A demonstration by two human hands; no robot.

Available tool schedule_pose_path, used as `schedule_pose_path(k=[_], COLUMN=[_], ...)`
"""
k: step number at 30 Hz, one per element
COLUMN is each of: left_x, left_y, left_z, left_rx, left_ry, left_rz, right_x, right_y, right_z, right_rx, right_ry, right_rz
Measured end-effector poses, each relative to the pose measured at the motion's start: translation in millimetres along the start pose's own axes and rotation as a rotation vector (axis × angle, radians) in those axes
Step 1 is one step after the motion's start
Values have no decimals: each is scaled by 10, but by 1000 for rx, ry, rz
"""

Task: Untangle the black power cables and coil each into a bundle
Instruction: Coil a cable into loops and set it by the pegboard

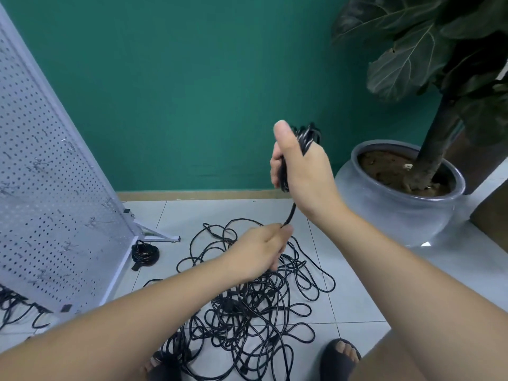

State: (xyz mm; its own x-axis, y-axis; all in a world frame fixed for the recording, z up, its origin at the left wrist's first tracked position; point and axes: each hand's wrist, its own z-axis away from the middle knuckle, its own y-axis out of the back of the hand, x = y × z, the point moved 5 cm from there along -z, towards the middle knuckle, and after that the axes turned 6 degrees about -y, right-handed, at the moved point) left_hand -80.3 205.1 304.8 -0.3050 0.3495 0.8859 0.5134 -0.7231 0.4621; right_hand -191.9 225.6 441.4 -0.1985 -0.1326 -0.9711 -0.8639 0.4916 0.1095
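Overhead, the right hand [299, 171] clasps a part-wound coil [308, 138]; its free strand [290, 213] drops almost straight down into the left hand [261, 250], which pinches it just above the tangled cables [253, 306] on the floor tiles [357, 306].

Green wall [192, 92], upper frame. Wooden skirting [192, 195] at its base. White pegboard [41, 188] on stand, left edge. Large-leaved plant [428, 50] in grey pot [384, 215], right. Pale tiled floor [357, 298], bottom.

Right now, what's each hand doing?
Left hand: closed, pinching the black cable strand.
Right hand: closed around the coiled bundle.
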Motion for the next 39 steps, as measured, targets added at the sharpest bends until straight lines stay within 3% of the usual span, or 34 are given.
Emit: schedule_pose_path(k=[6, 10, 13, 15, 18, 23, 29, 34, 36, 39], left_x=[153, 267, 374, 470, 582, 582, 473, 423, 297, 222], left_y=[144, 365, 544, 691, 914, 1136, 1191, 1153, 1028, 739], left_z=[0, 45, 119, 169, 228, 217, 112, 69, 43, 17], left_rx=[47, 94, 145, 211, 343, 501, 453, 492, 449, 364], left_ry=[-7, -50, -81, -114, -152, -173, -151, -25, 66, 60], left_rz=[-239, -297, -287, -207, -134, 39, 133, 235, 337, 413], right_x=[140, 357, 491, 583, 628, 442, 380, 99, -23, -110], right_y=[31, -1, -89, -171, -345, -569, -618, -597, -548, -438], right_z=[-175, -242, -136, -3, 239, 452, 562, 554, 522, 454], right_rx=[13, -108, -291, -502, -770, -916, -1029, -954, -874, -688], right_ry=[181, 76, -78, -290, -575, -670, -678, -519, -426, -350], right_rz=[527, 732, 836, 726, 260, -17, -19, -264, -374, -462])
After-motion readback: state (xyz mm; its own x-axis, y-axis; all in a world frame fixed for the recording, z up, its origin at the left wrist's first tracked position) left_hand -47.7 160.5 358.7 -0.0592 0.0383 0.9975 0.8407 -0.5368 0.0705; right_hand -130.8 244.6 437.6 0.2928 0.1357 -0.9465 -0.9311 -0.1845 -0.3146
